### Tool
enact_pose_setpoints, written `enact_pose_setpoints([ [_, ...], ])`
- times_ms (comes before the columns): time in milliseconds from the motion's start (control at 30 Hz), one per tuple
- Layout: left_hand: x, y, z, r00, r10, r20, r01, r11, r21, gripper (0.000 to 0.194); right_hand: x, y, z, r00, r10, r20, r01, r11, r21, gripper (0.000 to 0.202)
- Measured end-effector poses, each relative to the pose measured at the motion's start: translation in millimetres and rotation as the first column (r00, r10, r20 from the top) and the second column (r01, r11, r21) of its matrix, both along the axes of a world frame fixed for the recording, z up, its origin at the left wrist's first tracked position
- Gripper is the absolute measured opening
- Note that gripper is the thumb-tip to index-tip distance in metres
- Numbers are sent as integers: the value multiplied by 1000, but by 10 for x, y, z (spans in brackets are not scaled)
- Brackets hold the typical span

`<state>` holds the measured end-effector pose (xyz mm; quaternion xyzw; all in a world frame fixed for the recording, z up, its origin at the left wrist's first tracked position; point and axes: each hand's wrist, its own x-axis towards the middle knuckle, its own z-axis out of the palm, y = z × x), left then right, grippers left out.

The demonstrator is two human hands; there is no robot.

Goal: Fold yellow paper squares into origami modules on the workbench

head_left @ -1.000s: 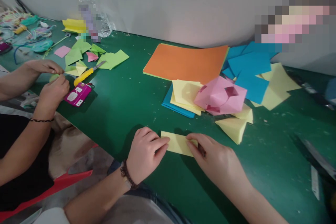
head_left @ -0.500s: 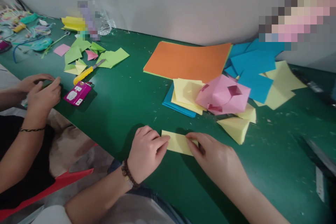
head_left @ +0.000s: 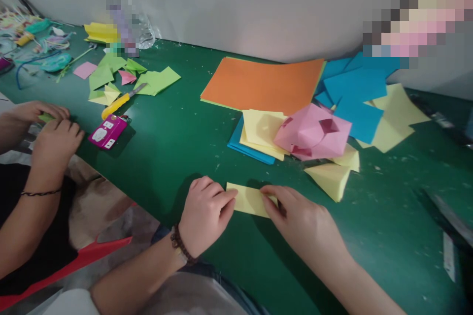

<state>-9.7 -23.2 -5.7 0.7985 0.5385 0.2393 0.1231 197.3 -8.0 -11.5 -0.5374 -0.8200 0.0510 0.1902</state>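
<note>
A small yellow paper strip (head_left: 250,200) lies flat on the green table (head_left: 158,157) near its front edge. My left hand (head_left: 207,211), with a beaded bracelet at the wrist, pinches the strip's left end between thumb and forefinger. At the other end, my right hand (head_left: 297,216) has its thumb and fingers closed on the paper. Behind the strip are folded yellow papers (head_left: 262,128) on blue ones, and a pink folded paper shape (head_left: 318,133) leans against them. A yellow paper cone (head_left: 330,180) rests to the right of the strip.
An orange sheet (head_left: 264,83) and blue papers (head_left: 356,88) lie toward the wall. At left are green scraps (head_left: 157,81), a yellow cutter (head_left: 118,106), a magenta box (head_left: 108,132) and a clear bottle (head_left: 144,29). Another person's hands (head_left: 55,133) hold something green.
The other person's hands have shifted and their fingers have curled over the green piece. My hands keep the same hold on the yellow strip; the view has moved very slightly.
</note>
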Motion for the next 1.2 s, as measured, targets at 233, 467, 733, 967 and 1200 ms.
enact_pose_setpoints([
  [233,-19,-12,-17,997,-15,-77,17,1000,25,15,2,-2,-1,1000,0,-8,0,1000,-15,29],
  [467,-34,18,23,980,-99,-173,113,991,71,17,3,2,0,1000,3,2,-3,1000,-23,28],
  [733,-39,7,-6,959,-188,-212,212,972,100,25,-21,-18,-22,1000,5,-13,-5,1000,-19,27],
  [967,-54,6,-3,958,-188,-218,213,972,98,24,24,-61,145,992,-76,-102,69,995,-70,25],
  [1200,-56,-5,-34,958,-184,-220,201,978,59,24,-278,-665,366,873,-127,-470,-62,929,-365,7],
])
